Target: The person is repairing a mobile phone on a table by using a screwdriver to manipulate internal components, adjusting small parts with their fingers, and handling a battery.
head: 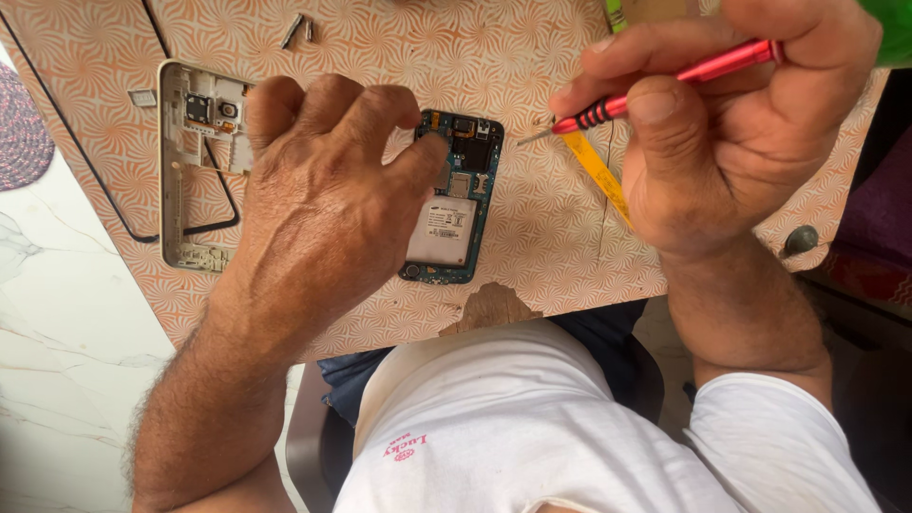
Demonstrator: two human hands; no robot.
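Note:
An opened phone body (454,204) with a blue circuit board and a silver shield lies on the patterned table (532,256). My left hand (318,199) rests on top of it, fingers curled over its upper left edge and pressing it down. My right hand (731,123) grips a red screwdriver (665,85) with a black ribbed collar; its metal tip points left, just right of the phone's top corner and apart from it. Beneath that tip, a yellow plastic pry strip (597,176) lies slanted.
A pale phone frame (195,161) with a camera cutout lies left of my left hand, on a black outlined panel. Two small metal bits (296,28) sit near the far edge. A dark round knob (800,239) is at the right. White marble floor lies to the left.

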